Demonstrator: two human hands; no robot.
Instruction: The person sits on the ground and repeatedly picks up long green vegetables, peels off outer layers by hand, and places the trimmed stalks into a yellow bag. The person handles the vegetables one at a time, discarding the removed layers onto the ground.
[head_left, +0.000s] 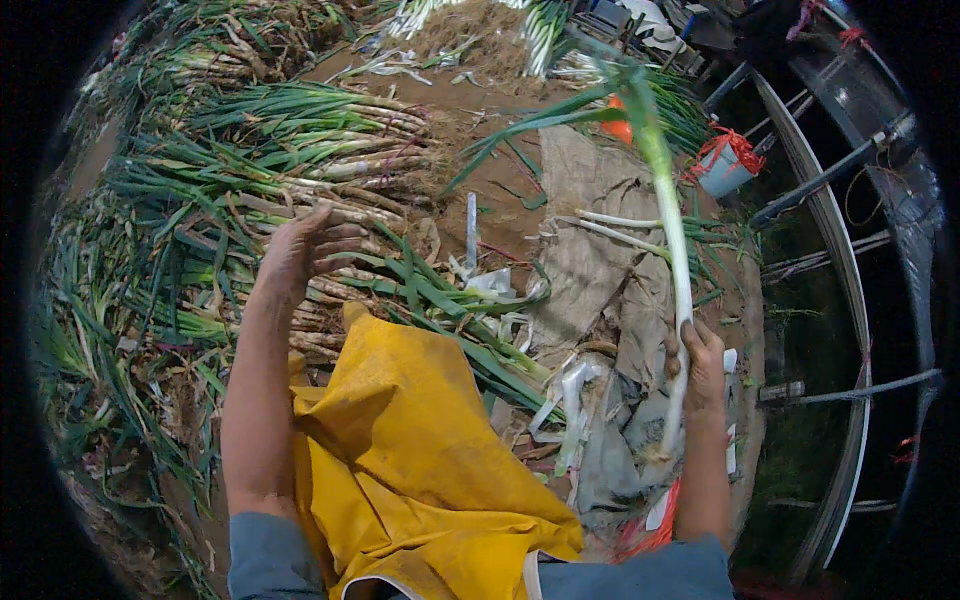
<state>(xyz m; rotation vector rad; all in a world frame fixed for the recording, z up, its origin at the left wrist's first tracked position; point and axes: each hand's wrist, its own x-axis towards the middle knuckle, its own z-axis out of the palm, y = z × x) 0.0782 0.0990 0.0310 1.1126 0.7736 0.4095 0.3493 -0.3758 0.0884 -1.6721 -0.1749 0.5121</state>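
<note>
My right hand (703, 364) grips a long green onion (675, 232) by the lower part of its clean white stalk. Its green leaves point away from me, and the roots hang down by my forearm. On the left, my left hand (315, 240) hovers over or rests on soil-stained green onions (345, 206), its fingers a little apart and nothing visible in it; contact I cannot tell. Two thin white-stalked onions (619, 229) lie on a burlap cloth (577, 180) beyond the right hand. Green leaves and peeled skins (480, 337) are strewn between my hands.
A yellow apron (420, 420) covers my lap. Unpeeled onion bundles (360, 127) fill the left side. Farther off stand white-stalked onions (540, 37). At right are a pail (726, 169) with red ties and a metal frame (817, 180). A flat pale strip (471, 229) lies on the soil.
</note>
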